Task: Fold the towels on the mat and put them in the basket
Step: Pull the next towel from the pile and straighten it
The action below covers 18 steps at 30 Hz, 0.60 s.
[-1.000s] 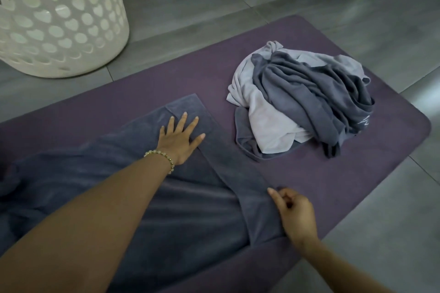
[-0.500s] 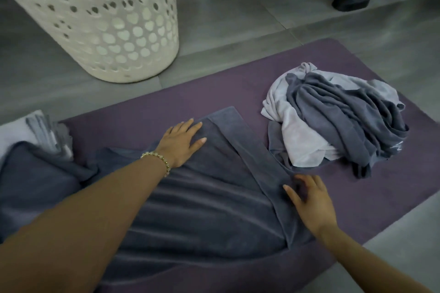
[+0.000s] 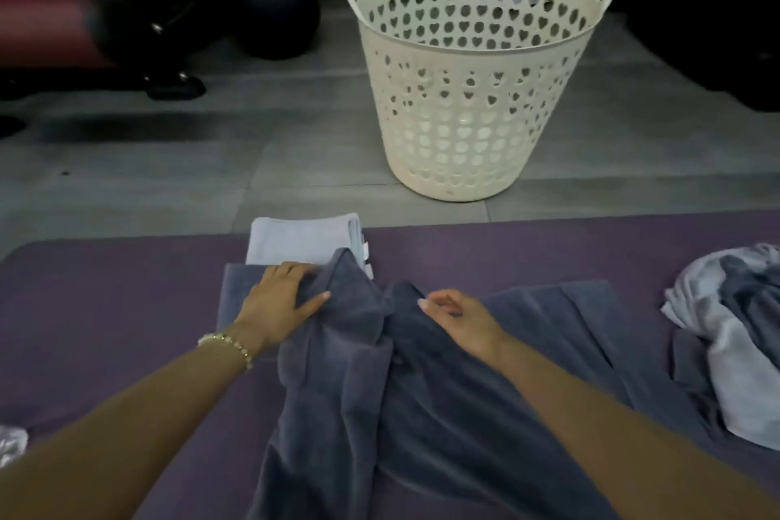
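Observation:
A dark grey towel lies rumpled across the purple mat, bunched up in the middle. My left hand grips a raised fold of it near its far left end. My right hand rests on the towel just to the right, fingers curled and pinching the cloth. A folded light towel sits on a folded grey towel at the mat's far edge, right behind my left hand. The cream perforated basket stands on the floor beyond the mat.
A heap of unfolded grey and pale towels lies at the mat's right side. A bit of pale cloth shows at the left edge. Dark exercise gear and a black ball sit on the grey tiled floor at the back left.
The view has swung left and up, bringing the basket to the centre. Both hands have moved from the towel's right end to its bunched left part and taken hold of it.

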Tool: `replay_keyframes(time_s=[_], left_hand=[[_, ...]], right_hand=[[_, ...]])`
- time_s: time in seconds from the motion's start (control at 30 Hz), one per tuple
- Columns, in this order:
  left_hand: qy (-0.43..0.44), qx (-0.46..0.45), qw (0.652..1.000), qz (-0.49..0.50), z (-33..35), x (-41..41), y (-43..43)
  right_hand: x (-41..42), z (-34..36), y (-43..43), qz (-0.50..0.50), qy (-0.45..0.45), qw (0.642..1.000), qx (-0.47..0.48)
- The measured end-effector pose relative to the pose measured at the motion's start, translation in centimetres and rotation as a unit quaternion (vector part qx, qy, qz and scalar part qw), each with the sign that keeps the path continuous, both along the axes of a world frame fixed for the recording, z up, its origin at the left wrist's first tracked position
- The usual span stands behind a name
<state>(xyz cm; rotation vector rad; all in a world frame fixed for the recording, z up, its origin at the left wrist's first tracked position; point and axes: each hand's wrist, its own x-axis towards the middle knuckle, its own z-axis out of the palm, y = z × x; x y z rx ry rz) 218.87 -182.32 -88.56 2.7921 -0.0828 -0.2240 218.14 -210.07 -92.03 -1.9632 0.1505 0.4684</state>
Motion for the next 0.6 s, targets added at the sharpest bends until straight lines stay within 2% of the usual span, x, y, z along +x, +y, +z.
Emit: replay_keyframes(time_s=[0.13, 0.33, 0.4, 0.5, 0.53, 0.6], left_hand=[[0.043, -0.155, 0.983, 0.093, -2.3, -2.5, 2.7], [0.05, -0.196, 0.97, 0.135, -6.0, -4.8, 3.0], [0.03, -0.231, 0.963, 0.135, -6.3, -5.2, 3.1], [0.055, -0.355, 0.928, 0.1, -4.8, -5.8, 3.8], [0.074, -0.4, 0.909, 0.087, -3.7, -5.9, 4.1], [0.102, -0.456, 0.881, 0.081, -1.2, -6.3, 5.1]], right_hand=[[0.6, 0.6, 7.3, 0.051, 0.006, 0.996, 0.078], [1.7, 1.3, 13.1, 0.1, 0.045, 0.992, 0.058], [1.7, 1.7, 13.7, 0.116, 0.022, 0.991, 0.064], [1.8, 3.3, 13.9, 0.221, -0.109, 0.969, -0.003], [1.8, 4.1, 14.2, 0.278, -0.127, 0.951, -0.037], [1.8, 5.6, 14.9, 0.367, -0.091, 0.922, -0.089]])
